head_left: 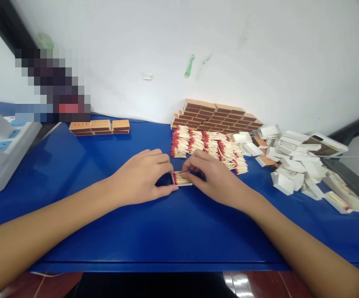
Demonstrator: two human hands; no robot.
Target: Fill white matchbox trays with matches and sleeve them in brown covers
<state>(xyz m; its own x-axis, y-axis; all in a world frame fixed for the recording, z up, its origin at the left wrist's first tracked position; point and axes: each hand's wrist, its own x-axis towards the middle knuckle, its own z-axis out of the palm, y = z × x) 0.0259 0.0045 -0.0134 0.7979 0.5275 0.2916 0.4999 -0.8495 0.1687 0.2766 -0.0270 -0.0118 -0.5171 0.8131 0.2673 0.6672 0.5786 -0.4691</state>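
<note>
A small white matchbox tray (183,184) lies on the blue table, filled with red-tipped matches (179,178). My left hand (145,176) grips the tray's left end between thumb and fingers. Over its right end, my right hand (209,176) is closed, thumb and fingertips pinching matches in the tray; how many is hidden. Just behind my hands, loose matches (210,145) lie in several bunches, most of their red heads pointing left.
Filled matchboxes (210,118) are stacked against the white wall, with a shorter row of matchboxes (100,127) at left. To the right is a heap of white trays (294,161) beside a phone (328,142). A white plastic object (8,157) stands at far left.
</note>
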